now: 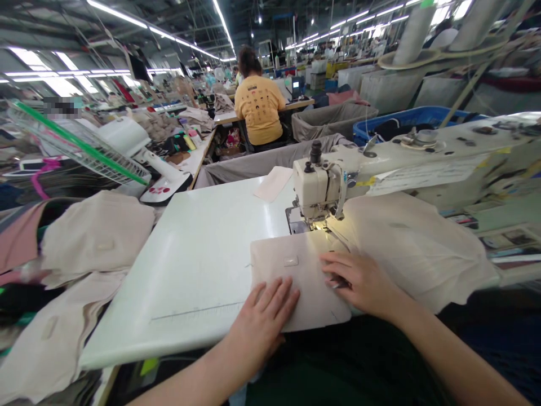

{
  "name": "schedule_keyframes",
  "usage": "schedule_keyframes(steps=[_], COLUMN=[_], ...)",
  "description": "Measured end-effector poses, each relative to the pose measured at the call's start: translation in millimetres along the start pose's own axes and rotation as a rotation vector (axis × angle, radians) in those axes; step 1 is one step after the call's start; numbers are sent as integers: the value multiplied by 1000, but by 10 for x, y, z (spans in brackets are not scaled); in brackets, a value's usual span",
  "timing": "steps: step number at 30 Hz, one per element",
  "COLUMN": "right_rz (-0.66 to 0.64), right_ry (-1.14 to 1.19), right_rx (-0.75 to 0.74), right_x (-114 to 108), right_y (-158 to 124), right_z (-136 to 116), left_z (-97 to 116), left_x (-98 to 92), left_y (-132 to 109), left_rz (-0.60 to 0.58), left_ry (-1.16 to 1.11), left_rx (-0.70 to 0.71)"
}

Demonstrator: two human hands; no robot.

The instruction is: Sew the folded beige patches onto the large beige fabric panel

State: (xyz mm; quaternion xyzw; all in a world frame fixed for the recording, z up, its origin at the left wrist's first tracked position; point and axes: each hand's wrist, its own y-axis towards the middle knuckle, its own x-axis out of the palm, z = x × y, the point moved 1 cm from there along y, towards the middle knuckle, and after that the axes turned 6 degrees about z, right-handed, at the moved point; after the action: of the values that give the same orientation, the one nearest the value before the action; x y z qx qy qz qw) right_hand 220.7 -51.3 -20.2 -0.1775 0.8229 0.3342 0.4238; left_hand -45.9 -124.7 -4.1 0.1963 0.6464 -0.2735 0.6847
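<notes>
A beige fabric panel (302,293) with a small raised tab (291,261) lies flat on the white sewing table, its far edge at the needle area of the sewing machine (315,189). My left hand (270,304) rests on the panel's near left part, fingers stretched out flat. At the panel's right edge is my right hand (359,282), its fingers curled and touching the cloth. Something small, dark and metallic shows under those fingers; its kind is unclear. More beige fabric (406,237) spreads loosely to the right, under the machine arm.
Beige fabric pieces (99,234) are piled left of the white table (198,248). A small beige piece (274,183) lies behind the needle. A white fan (127,141) stands at the back left. Ahead, a person in a yellow shirt (260,110) sits beyond a grey cloth-lined bin (253,160).
</notes>
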Motion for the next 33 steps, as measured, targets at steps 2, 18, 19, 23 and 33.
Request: schedule_keyframes(steps=[2, 18, 19, 23, 33], right_rz=[-43, 153, 243, 434, 186], right_ry=[62, 525, 563, 625, 332], right_rx=[-39, 572, 664, 780, 676], right_x=[-39, 46, 94, 237, 212], right_y=[-38, 68, 111, 156, 50], right_z=[-108, -91, -69, -33, -190], left_z=[18, -803, -823, -774, -503], left_x=[34, -240, -190, -89, -59], left_y=[-22, 121, 154, 224, 111], left_rz=[2, 250, 297, 442, 520], left_ry=[16, -980, -1013, -1017, -917], left_rx=[0, -507, -603, -791, -821])
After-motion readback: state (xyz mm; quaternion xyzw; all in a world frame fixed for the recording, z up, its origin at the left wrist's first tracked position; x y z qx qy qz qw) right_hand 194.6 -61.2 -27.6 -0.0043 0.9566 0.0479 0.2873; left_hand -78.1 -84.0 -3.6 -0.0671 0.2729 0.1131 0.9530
